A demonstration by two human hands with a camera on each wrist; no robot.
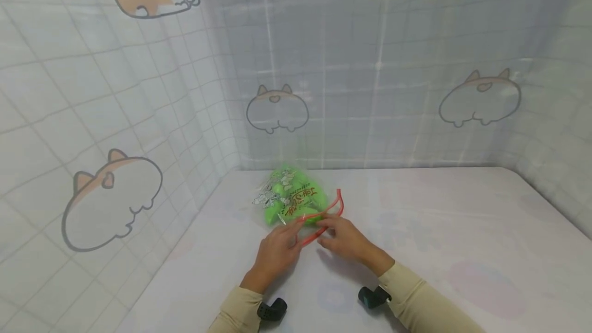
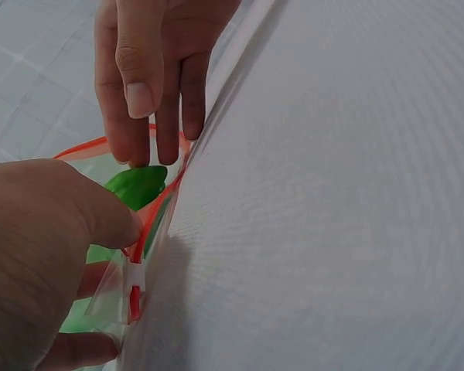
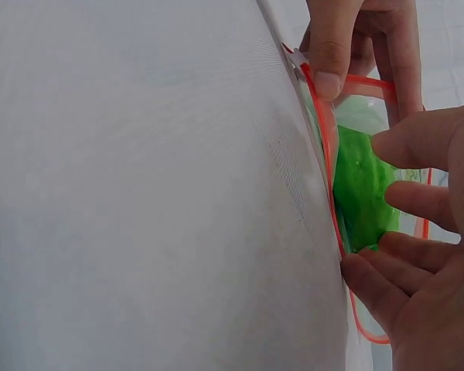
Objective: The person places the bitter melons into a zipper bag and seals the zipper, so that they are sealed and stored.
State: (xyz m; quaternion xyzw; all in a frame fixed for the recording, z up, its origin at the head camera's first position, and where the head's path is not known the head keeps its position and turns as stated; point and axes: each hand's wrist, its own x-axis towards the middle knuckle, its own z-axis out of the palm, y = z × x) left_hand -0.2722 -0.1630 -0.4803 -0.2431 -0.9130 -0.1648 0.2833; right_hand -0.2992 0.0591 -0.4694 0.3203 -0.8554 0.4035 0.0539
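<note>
A clear zip bag with red lettering, a cartoon print and a red zip edge lies on the white table, its mouth spread apart toward me. Inside are bright green items; one green piece shows at the mouth, its kind unclear. My left hand pinches the bag's left rim, thumb on the red zip strip near the white slider. At the mouth's right side is my right hand, with loosely extended fingers. Its fingertips reach the green piece, the thumb standing apart from it.
White table surface extends to both sides and in front of the bag. A gridded curtain with cartoon dogs hangs behind and along the sides. Dark wrist devices sit at both cuffs.
</note>
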